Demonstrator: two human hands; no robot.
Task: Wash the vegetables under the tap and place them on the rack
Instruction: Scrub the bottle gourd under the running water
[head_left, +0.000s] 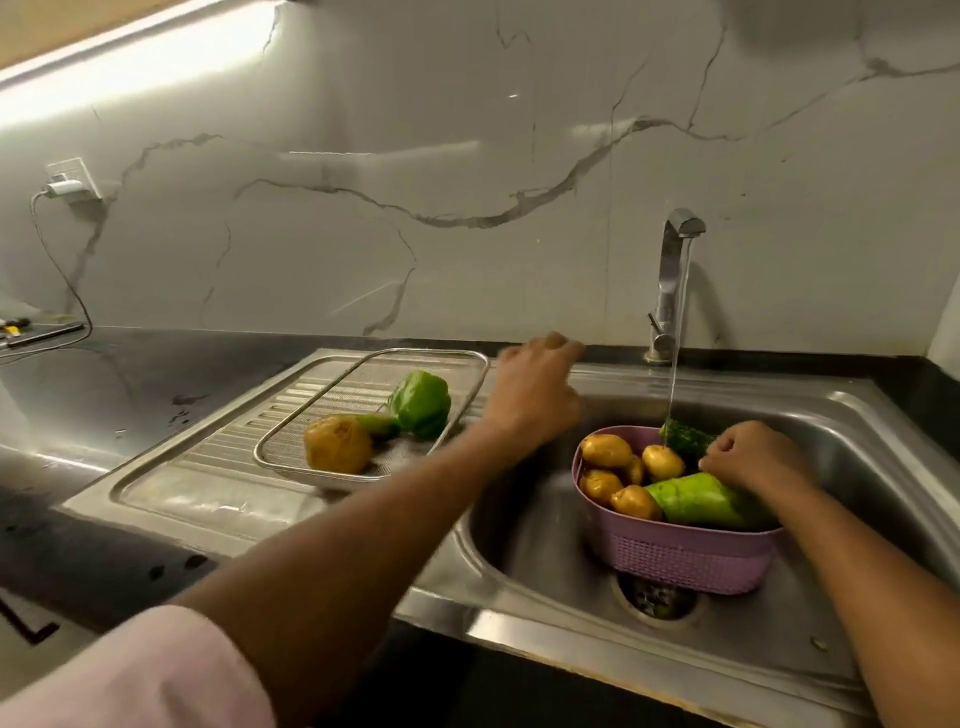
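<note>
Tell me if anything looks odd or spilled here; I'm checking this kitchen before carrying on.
Nothing is damaged or askew. Small dark drops or spots mark the black counter left of the drainboard. The tap runs onto the cucumber in the purple basket, which sits in the sink over the drain.

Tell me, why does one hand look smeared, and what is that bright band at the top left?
Head view: the left hand is motion-blurred, the right hand fairly sharp; the band is a light strip glaring off the glossy marble wall; the wide lens bends the sink edges.
</note>
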